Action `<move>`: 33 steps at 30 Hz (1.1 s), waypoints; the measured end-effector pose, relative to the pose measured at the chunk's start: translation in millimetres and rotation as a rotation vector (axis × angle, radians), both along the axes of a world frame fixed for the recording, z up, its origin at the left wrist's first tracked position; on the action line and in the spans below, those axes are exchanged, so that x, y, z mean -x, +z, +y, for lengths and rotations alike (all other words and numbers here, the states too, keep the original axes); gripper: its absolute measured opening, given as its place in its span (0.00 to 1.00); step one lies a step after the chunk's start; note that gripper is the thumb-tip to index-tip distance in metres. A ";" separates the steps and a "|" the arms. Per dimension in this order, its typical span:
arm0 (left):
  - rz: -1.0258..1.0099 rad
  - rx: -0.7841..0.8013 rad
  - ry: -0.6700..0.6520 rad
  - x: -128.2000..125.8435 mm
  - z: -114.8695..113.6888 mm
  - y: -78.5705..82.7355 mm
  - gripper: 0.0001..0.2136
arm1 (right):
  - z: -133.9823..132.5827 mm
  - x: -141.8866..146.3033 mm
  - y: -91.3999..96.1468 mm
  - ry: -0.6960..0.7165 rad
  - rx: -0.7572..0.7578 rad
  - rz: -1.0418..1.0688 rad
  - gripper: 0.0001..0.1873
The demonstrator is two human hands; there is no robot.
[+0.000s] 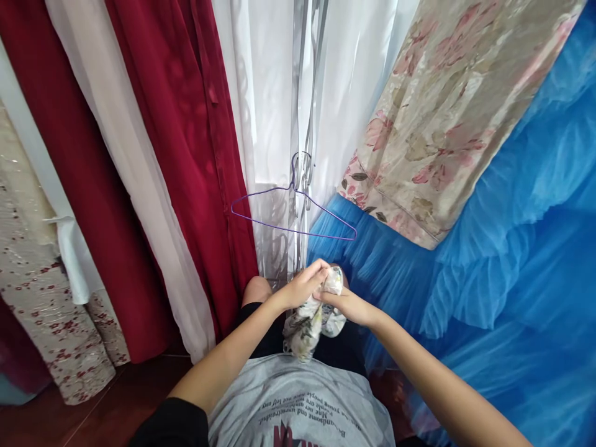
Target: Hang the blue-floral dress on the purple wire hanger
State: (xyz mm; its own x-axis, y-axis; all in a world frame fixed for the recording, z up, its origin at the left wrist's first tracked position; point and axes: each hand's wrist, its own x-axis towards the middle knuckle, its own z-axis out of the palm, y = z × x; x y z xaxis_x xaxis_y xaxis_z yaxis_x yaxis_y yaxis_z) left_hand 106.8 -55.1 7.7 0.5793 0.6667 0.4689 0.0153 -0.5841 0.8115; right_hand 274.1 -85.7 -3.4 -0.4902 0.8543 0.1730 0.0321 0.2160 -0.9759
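A piece of patterned cloth (pixel 305 332), whitish with yellow and grey markings, is bunched up in front of my body, over my lap. My left hand (pixel 305 285) is closed on it from the left, fingers over its upper part. From the other side my right hand (pixel 342 302) grips the same cloth, thumb across it. The cloth's lower end hangs down between my arms toward my shirt. What kind of garment it is cannot be made out. Just beyond my hands, a purple wire hanger (pixel 294 231) hangs with nothing on it.
Dark red curtains (pixel 172 124) and pale fabric hang at left, beside floral cloth (pixel 65 347). White sheer fabric (pixel 270 93) with silvery ribbons (pixel 305 93) hangs ahead. At right are a floral fabric panel (pixel 447 124) and ruffled blue tulle (pixel 503 298). Reddish-brown floor (pixel 112 403) shows lower left.
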 end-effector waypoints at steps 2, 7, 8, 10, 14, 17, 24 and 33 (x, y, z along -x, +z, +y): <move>0.078 0.085 -0.095 15.2 0.9 -16.1 0.23 | -5.6 -10.8 3.3 -0.004 0.074 0.030 0.21; 0.372 0.148 -0.224 46.0 -6.9 -47.3 0.30 | -15.2 -38.9 28.8 0.056 0.049 -0.029 0.18; 0.430 0.118 -0.200 49.7 -7.3 -49.6 0.28 | -15.8 -44.0 35.7 0.056 0.017 -0.053 0.18; 0.511 -0.003 -0.117 56.8 -4.4 -49.4 0.23 | -15.9 -54.3 48.7 0.044 -0.050 -0.135 0.17; 0.551 -0.263 0.082 81.2 14.6 -33.9 0.18 | -15.6 -77.8 65.7 0.041 -0.089 -0.352 0.15; 0.575 -0.329 0.233 108.1 28.3 -16.9 0.12 | -16.3 -95.6 70.2 0.105 -0.042 -0.447 0.16; 0.491 -0.433 0.344 126.5 14.3 18.0 0.12 | 24.0 -136.2 74.3 -0.158 -0.047 -0.208 0.12; 0.163 -0.410 0.247 80.8 -11.2 42.7 0.15 | 154.5 -101.3 112.9 -0.301 -0.067 0.211 0.04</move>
State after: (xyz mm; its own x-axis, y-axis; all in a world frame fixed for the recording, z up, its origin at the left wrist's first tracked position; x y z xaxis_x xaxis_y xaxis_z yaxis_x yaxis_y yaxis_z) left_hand 26.1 -66.4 50.4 0.5150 0.5733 0.6372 0.3009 -0.8170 0.4919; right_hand 375.5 68.9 109.5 -0.1659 0.9380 0.3043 -0.0966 0.2916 -0.9516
